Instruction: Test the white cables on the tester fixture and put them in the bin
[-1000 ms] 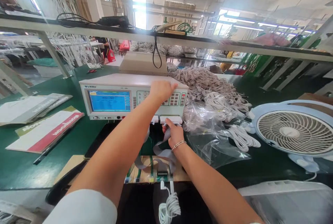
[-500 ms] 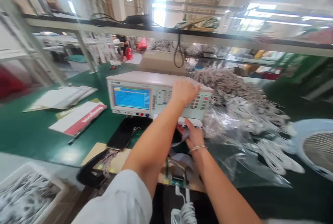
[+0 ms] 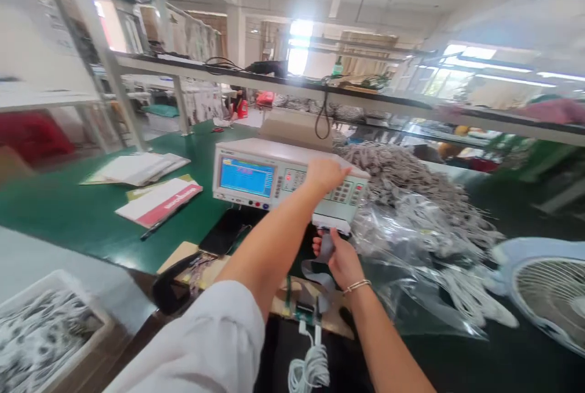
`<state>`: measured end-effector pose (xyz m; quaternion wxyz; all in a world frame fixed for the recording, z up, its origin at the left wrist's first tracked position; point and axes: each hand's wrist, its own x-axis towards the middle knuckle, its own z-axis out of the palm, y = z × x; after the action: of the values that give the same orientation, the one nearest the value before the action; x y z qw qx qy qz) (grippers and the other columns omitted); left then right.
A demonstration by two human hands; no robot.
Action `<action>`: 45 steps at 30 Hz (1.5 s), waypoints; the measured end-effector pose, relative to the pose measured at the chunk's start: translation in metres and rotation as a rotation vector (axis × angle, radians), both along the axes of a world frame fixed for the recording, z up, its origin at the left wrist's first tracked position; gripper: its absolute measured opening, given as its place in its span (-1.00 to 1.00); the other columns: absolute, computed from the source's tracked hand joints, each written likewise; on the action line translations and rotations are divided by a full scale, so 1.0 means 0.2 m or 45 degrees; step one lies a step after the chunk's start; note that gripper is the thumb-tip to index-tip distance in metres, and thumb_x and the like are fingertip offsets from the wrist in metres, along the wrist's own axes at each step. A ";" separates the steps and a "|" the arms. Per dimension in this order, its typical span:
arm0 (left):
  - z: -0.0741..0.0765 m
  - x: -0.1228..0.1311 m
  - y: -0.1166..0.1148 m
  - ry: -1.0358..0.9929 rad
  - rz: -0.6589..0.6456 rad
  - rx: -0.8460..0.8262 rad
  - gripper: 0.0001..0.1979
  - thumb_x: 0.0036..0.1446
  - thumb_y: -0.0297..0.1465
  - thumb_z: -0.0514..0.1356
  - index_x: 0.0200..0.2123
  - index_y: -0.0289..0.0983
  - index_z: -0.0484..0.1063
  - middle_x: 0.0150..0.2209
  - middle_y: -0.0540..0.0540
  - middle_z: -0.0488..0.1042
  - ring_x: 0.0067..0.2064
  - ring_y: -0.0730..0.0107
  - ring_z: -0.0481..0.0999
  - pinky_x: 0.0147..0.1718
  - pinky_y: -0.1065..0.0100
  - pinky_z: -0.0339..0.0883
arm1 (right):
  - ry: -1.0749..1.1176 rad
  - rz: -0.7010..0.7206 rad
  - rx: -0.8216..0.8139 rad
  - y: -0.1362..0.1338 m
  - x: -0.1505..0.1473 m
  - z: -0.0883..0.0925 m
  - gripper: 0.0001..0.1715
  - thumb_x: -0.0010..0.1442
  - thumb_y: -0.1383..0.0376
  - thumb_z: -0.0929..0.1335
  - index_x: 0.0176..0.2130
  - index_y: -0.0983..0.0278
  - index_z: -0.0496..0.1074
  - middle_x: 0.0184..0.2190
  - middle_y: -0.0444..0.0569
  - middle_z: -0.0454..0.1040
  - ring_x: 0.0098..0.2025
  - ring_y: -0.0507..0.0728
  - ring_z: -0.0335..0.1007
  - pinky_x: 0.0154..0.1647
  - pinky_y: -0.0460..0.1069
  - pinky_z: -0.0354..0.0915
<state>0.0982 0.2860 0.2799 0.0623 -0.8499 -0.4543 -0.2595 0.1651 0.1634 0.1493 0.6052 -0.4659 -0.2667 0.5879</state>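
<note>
A white bench tester (image 3: 292,198) with a lit blue screen (image 3: 247,177) stands on the green table. My left hand (image 3: 326,175) lies over its top front edge, closed on the casing, with part of the fingers hidden behind. Below the front panel, my right hand (image 3: 343,259) pinches a grey ribbon cable (image 3: 325,250) just under the white connector block (image 3: 331,222). The ribbon loops down to a small green circuit board (image 3: 305,311) on a piece of cardboard. White plugs join that board to a coiled white cable (image 3: 311,365).
Bundled grey cables (image 3: 411,180) and clear plastic bags (image 3: 411,247) lie to the right, near a light-blue fan (image 3: 543,283). Papers (image 3: 137,167), a pen (image 3: 164,220) and a black phone (image 3: 226,231) lie left. A shelf (image 3: 274,77) crosses above; a cable bin (image 3: 98,314) sits lower left.
The view has shifted, so the tester appears slightly lower. Pink text shows on its screen and a red light on its panel. Both hands keep their places on tester and ribbon cable.
</note>
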 end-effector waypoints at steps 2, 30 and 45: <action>-0.01 0.00 0.00 -0.003 0.018 0.014 -0.42 0.09 -0.07 -0.28 -0.33 -0.26 0.43 -0.33 -0.16 0.47 -0.26 0.26 0.39 -0.31 0.30 0.13 | -0.113 -0.043 0.062 -0.03 0.00 -0.02 -0.62 -0.03 0.08 0.32 -0.38 0.37 0.34 -0.68 -0.13 0.37 -0.70 -0.06 0.25 -0.73 -0.18 0.20; -0.09 0.02 0.05 -0.075 -0.007 0.127 -0.39 0.10 -0.08 -0.29 -0.39 -0.31 0.43 -0.39 -0.20 0.45 -0.32 0.17 0.39 -0.36 0.23 0.09 | -1.084 0.601 0.560 -0.36 -0.08 0.24 -0.77 0.16 0.20 0.15 -0.29 0.28 0.26 -0.54 -0.11 0.38 -0.56 -0.03 0.24 -0.53 -0.14 0.20; -0.10 0.01 0.06 -0.167 -0.025 0.116 -0.42 0.10 -0.09 -0.25 -0.39 -0.36 0.42 -0.39 -0.22 0.43 -0.27 0.15 0.35 -0.28 0.21 0.05 | -1.537 1.269 -0.182 0.11 -0.09 -0.02 -0.67 -0.01 0.21 0.27 -0.70 0.32 0.23 -0.82 -0.24 0.14 -0.73 -0.09 -0.03 -0.69 -0.15 -0.08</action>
<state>0.1009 0.2990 0.2603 0.0683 -0.8318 -0.4367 -0.3357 0.1471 0.1845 0.1444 -0.0110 -0.5677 -0.6886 0.4510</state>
